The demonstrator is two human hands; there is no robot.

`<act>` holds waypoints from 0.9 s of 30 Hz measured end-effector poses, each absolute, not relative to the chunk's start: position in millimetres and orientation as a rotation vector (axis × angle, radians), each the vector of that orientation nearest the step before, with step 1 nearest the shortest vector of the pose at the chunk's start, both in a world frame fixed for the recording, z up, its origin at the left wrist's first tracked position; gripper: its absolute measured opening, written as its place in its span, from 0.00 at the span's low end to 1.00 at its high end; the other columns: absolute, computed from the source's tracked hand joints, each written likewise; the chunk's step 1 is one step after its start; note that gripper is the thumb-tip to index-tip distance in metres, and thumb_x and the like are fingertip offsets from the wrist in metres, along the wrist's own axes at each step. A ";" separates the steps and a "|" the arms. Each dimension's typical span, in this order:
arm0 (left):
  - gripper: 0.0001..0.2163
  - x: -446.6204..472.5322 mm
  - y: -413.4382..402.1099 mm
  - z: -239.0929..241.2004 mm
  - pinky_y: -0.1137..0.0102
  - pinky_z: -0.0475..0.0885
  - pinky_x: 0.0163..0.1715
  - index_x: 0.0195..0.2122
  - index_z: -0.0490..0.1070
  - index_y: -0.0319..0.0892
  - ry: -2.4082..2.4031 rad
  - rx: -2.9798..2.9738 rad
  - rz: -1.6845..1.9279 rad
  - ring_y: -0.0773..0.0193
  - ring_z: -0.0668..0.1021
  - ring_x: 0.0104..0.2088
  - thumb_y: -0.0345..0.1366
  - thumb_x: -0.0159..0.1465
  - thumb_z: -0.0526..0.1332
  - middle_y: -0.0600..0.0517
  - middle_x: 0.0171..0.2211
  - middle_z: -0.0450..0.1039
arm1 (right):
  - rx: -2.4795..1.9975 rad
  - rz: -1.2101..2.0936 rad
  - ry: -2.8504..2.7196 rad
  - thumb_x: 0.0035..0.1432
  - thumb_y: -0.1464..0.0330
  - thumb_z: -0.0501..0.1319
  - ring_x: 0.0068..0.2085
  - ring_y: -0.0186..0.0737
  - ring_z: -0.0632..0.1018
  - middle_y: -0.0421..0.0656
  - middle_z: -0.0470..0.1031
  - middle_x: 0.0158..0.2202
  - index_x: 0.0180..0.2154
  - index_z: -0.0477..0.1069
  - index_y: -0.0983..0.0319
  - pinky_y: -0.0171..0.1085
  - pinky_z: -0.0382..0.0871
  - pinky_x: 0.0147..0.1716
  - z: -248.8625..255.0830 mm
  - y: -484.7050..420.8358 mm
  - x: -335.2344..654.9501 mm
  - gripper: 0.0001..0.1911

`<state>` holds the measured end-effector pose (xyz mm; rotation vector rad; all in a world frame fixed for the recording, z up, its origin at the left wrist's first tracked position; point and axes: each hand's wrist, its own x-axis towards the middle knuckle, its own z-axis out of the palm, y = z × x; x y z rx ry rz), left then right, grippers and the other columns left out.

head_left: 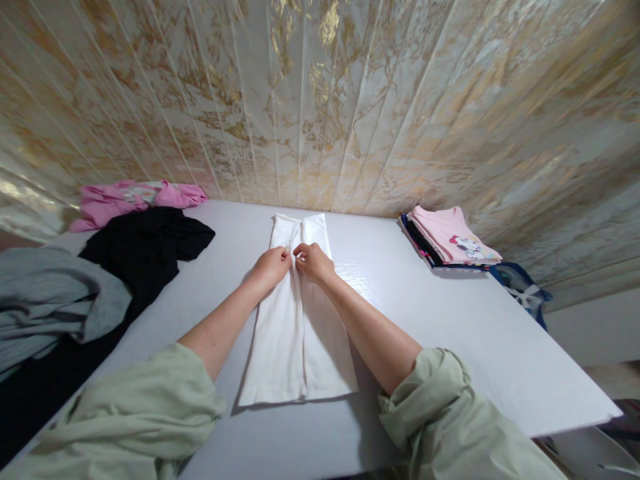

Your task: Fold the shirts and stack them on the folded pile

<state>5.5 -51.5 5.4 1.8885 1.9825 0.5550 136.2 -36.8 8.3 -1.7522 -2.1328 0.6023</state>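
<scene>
A white garment (295, 333) lies lengthwise in the middle of the grey table (450, 320), its two sides folded in so the edges meet along a centre line. My left hand (271, 265) and my right hand (313, 261) rest close together on its upper part. Each hand has its fingers closed, pinching a folded edge of the white cloth at the centre seam. Both forearms stretch over the garment from pale green rolled-up sleeves.
A stack of folded clothes (453, 240) with a pink printed top sits at the back right. A black garment (145, 250), a pink one (135, 199) and a grey one (50, 300) lie heaped on the left. A marbled wall (350, 100) stands right behind the table.
</scene>
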 end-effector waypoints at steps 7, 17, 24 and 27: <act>0.11 19.4 -67.3 -3.9 0.69 0.67 0.35 0.40 0.70 0.44 2.134 1.992 0.573 0.58 0.78 0.40 0.37 0.67 0.49 0.47 0.41 0.77 | -1.785 0.364 -2.143 0.63 0.65 0.51 0.36 0.36 0.73 0.38 0.69 0.43 0.41 0.71 0.52 0.34 0.63 0.32 2.4 -43.9 133.5 0.10; 0.09 21.8 -77.4 -10.0 0.68 0.68 0.36 0.46 0.65 0.47 2.169 2.144 0.557 0.60 0.77 0.42 0.36 0.69 0.49 0.50 0.46 0.73 | -1.784 0.268 -2.095 0.64 0.65 0.51 0.33 0.36 0.72 0.41 0.70 0.42 0.41 0.71 0.55 0.33 0.62 0.31 -4.3 -43.3 131.1 0.11; 0.09 20.2 -79.3 -8.9 0.68 0.67 0.36 0.44 0.68 0.48 2.142 2.203 0.508 0.60 0.77 0.42 0.37 0.69 0.49 0.50 0.44 0.72 | -1.492 0.656 -2.163 0.56 0.78 0.56 0.37 0.34 0.75 0.42 0.72 0.39 0.40 0.77 0.61 0.31 0.66 0.39 -2.3 -25.6 159.1 0.14; 0.10 19.9 -79.9 -8.2 0.69 0.67 0.35 0.45 0.69 0.49 2.145 2.190 0.496 0.61 0.77 0.42 0.38 0.69 0.49 0.50 0.45 0.71 | -1.448 0.652 -2.227 0.55 0.80 0.57 0.37 0.32 0.75 0.43 0.70 0.41 0.44 0.77 0.60 0.30 0.67 0.41 -0.7 -23.2 163.3 0.18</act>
